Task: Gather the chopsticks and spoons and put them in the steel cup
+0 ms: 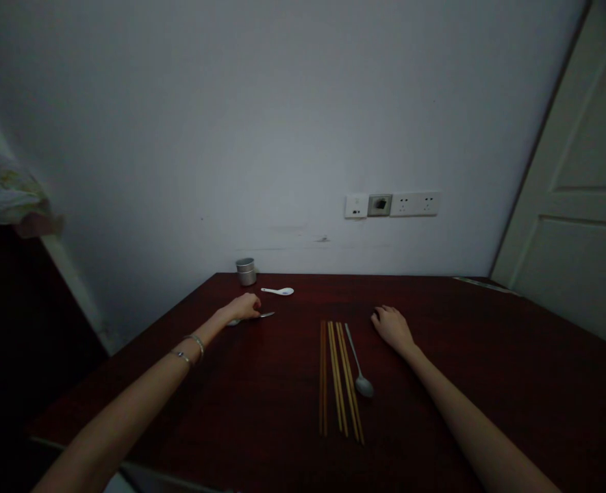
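My left hand (245, 306) reaches to the left side of the table, fingers closed over a small pale metal spoon (268, 315). Its rounded end shows left of the fingers and its narrow end right of them; the middle is hidden. Just beyond lies a white spoon (282, 292). My right hand (392, 327) rests palm down on the tabletop, holding nothing, fingers loosely bent. Left of it, a long-handled metal spoon (363, 386) lies bowl toward me, beside several light wooden chopsticks (342, 376) and a darker reddish-brown pair (323, 376), all roughly lengthwise.
A metal cup (246, 272) stands at the back left corner of the dark red table (282, 411). Behind is a white wall with sockets (414, 204). A pale door (580, 178) is on the right, and a plastic bag (9, 188) hangs at the left.
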Action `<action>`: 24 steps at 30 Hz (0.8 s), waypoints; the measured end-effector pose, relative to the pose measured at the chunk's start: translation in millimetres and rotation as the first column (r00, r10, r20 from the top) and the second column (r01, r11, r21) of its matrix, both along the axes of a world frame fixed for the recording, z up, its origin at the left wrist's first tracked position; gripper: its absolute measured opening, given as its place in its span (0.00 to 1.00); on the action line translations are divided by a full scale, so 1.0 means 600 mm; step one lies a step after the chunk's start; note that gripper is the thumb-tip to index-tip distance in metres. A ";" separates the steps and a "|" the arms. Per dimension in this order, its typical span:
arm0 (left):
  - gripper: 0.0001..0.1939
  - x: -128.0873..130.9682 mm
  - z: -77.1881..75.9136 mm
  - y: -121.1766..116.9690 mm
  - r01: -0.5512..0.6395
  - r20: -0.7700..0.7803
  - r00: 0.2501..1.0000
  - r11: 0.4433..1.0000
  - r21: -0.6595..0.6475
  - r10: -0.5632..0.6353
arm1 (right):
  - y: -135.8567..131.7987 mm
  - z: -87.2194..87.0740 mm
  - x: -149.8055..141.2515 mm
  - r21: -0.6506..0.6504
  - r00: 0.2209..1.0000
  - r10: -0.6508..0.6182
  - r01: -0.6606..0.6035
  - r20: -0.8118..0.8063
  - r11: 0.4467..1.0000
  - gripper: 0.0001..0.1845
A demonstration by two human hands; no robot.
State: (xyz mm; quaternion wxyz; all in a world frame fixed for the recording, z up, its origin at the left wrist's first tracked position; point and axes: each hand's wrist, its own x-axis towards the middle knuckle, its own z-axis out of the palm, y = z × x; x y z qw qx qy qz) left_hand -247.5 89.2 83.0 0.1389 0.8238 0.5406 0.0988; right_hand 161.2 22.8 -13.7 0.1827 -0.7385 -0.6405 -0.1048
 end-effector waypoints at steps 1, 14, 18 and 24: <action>0.04 -0.002 -0.002 -0.003 0.009 -0.049 0.999 1.000 0.017 -0.008 | 0.001 -0.001 0.001 0.000 1.000 -0.001 0.001 -0.002 1.000 0.20; 0.06 -0.002 -0.038 -0.005 -0.067 -0.137 0.987 0.988 0.140 0.086 | 0.001 0.000 0.001 0.009 1.000 0.009 -0.009 -0.016 1.000 0.19; 0.06 0.000 -0.039 -0.003 -0.049 -0.177 0.982 0.990 0.135 0.073 | -0.003 0.006 -0.002 0.007 1.000 0.009 -0.009 -0.002 1.000 0.20; 0.06 0.002 -0.035 -0.001 0.005 -0.141 0.990 0.994 0.111 0.011 | -0.005 0.008 -0.003 0.003 1.000 0.009 -0.009 -0.009 1.000 0.20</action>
